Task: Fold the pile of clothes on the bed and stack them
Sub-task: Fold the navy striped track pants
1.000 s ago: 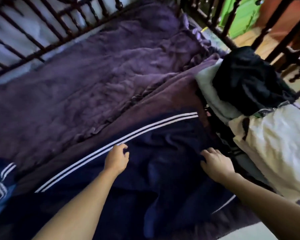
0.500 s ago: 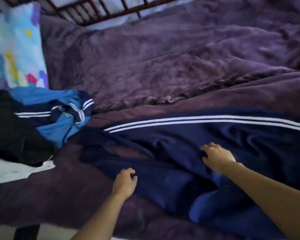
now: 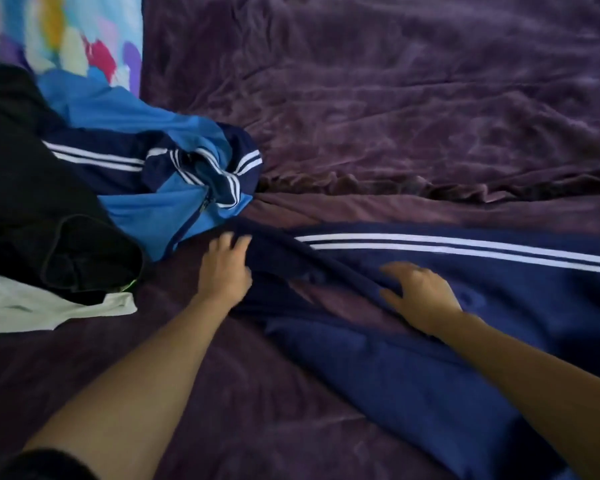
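two bare hands rest on a pair of navy blue track trousers with twin white side stripes (image 3: pixel 499 282), which lies lengthwise across the near part of a crumpled purple plush blanket (image 3: pixel 395 98) covering the bed. left hand (image 3: pixel 226 268) is at the trousers' narrow left end, fingers reaching forward onto the fabric edge; motion blur hides whether they pinch the cloth, so its grip cannot be told. right hand (image 3: pixel 421 296) lies palm down on the trousers just below the stripes, fingers spread and fairly straight, pressing the fabric. a fold of blanket shows between the two hands.

at left, an unfolded heap: a light blue and navy zip jacket with white stripes (image 3: pixel 160 202), just beside the left hand; a black garment (image 3: pixel 21 202) partly over it; a white garment (image 3: pixel 32 306) beneath the black one. a multicoloured patterned pillow (image 3: pixel 66 29) sits behind the heap.
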Available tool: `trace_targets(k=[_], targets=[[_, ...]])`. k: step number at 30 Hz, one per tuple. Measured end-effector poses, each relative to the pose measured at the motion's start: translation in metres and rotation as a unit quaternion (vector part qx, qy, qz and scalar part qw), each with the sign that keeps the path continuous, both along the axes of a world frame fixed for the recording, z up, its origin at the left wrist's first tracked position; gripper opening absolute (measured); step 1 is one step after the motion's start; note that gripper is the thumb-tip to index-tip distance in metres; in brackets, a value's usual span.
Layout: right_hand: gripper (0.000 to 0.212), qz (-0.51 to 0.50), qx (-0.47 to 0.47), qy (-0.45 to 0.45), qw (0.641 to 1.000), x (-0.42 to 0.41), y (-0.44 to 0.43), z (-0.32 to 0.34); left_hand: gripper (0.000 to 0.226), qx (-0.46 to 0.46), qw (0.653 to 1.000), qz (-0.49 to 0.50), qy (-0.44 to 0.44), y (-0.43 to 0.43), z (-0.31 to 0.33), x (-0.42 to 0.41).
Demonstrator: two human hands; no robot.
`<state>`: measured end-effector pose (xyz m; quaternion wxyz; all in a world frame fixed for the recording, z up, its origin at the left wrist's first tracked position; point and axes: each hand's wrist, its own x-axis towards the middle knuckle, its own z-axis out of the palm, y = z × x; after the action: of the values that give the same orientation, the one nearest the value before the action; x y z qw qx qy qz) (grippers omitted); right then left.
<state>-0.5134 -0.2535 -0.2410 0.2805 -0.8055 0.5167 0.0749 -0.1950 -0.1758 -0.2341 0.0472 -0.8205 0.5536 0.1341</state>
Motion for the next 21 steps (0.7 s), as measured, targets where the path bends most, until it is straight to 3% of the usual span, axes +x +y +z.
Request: trace_targets(k=[3, 5, 8, 10, 12, 14, 16, 18, 21], targets=[[0.067, -0.037, 0.029, 0.003, 0.999, 0.068, 0.007, -0.030, 0.084, 0.026, 0.990, -0.133, -0.038, -0.032, -0.028, 0.018], [0.061, -0.056, 0.020, 0.021, 0.998, 0.091, 0.023, -0.039, 0.086, 0.041, 0.978, -0.197, -0.053, -0.044, -0.038, 0.019], [0.046, 0.031, -0.008, -0.023, 0.999, 0.088, 0.065, -0.030, 0.046, -0.006, 0.968, -0.248, -0.051, -0.033, -0.030, 0.019], [0.036, 0.109, 0.046, -0.018, 0.993, 0.072, 0.090, -0.020, 0.024, -0.054, 0.962, -0.268, -0.025, -0.003, -0.021, 0.023], [0.027, 0.124, 0.105, -0.004, 0.987, 0.059, 0.097, -0.009, 0.022, -0.030, 0.958, -0.284, 0.024, 0.042, -0.013, 0.027], [0.023, 0.089, 0.034, -0.041, 0.995, 0.056, 0.079, -0.008, 0.038, 0.002, 0.961, -0.266, 0.080, 0.079, -0.009, 0.034], [0.007, 0.007, -0.098, -0.067, 0.993, 0.060, 0.044, -0.017, 0.046, -0.066, 0.973, -0.195, 0.105, 0.082, -0.016, 0.045], [0.034, -0.066, -0.163, -0.043, 0.984, 0.066, 0.001, -0.028, 0.042, -0.119, 0.984, -0.097, 0.093, 0.057, -0.028, 0.056], [0.057, -0.093, -0.087, 0.058, 0.990, 0.069, -0.044, -0.047, 0.060, 0.013, 0.992, 0.041, 0.116, 0.008, -0.045, 0.068]])
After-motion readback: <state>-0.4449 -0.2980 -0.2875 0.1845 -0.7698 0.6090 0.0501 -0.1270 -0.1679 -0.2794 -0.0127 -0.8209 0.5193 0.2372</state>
